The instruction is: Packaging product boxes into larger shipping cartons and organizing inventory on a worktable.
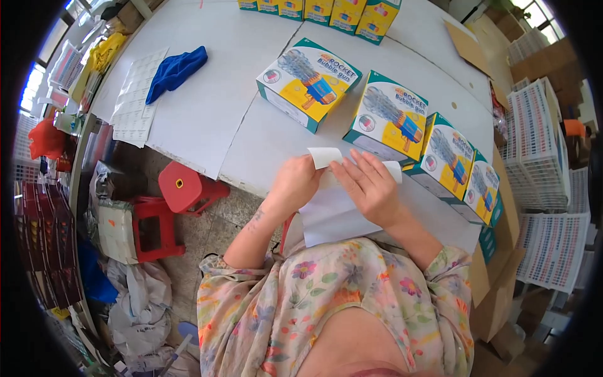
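A white paper sheet [336,220] lies between my hands at the table's near edge, its lower part hanging toward my lap. My left hand [298,183] is closed, thumb and fingers pinching a small white paper piece [325,156] that stands up at the sheet's far side. With its fingers stretched over the paper, my right hand [372,188] holds the sheet, the fingertips touching near the pinched piece. Its thumb is mostly hidden. A far corner of white paper shows beyond its knuckles. Just past my hands stand a yellow and green toy box [309,83] and another toy box [388,118].
More toy boxes [447,157] run down the right side, and several stand in a row [330,12] at the far edge. A blue cloth [177,72] lies on printed sheets [135,100] at left. Red stools [188,187] stand on the floor. Stacked printed sheets [537,144] and cardboard fill the right.
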`<state>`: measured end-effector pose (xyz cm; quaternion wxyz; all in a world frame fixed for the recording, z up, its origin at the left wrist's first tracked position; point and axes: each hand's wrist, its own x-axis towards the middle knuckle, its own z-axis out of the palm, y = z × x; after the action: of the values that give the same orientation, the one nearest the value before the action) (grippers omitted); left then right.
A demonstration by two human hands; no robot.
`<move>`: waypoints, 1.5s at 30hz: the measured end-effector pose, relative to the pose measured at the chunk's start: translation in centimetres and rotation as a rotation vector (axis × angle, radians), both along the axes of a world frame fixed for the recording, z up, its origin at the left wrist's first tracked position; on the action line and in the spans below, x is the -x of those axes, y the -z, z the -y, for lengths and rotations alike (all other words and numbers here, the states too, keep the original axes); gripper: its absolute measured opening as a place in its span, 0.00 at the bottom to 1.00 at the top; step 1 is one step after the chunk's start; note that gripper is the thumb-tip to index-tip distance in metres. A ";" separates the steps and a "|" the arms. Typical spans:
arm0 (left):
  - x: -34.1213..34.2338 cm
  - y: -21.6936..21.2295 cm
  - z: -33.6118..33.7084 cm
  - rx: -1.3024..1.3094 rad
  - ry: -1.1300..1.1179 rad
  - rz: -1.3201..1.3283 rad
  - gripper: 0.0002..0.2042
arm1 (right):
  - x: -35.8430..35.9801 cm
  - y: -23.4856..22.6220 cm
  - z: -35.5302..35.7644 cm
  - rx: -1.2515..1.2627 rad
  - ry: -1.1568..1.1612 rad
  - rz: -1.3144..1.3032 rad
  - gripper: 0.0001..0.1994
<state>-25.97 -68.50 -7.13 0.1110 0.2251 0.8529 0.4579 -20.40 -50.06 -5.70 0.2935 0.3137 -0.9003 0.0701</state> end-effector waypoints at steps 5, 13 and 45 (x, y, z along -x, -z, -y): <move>0.3 0.2 0.6 0.024 -0.025 -0.004 0.09 | 0.3 0.1 1.0 -0.004 0.006 0.004 0.19; 2.0 2.8 2.7 -0.225 0.128 0.010 0.05 | 0.3 0.0 2.1 0.055 -0.099 -0.002 0.20; 4.7 2.0 2.9 0.165 0.157 -0.807 0.03 | 12.6 0.6 4.2 1.155 0.293 0.550 0.40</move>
<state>-30.64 -71.41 -9.16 -0.1799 0.4409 0.8420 0.2535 -33.04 -54.29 -6.26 0.1803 -0.0494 -0.7935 0.5791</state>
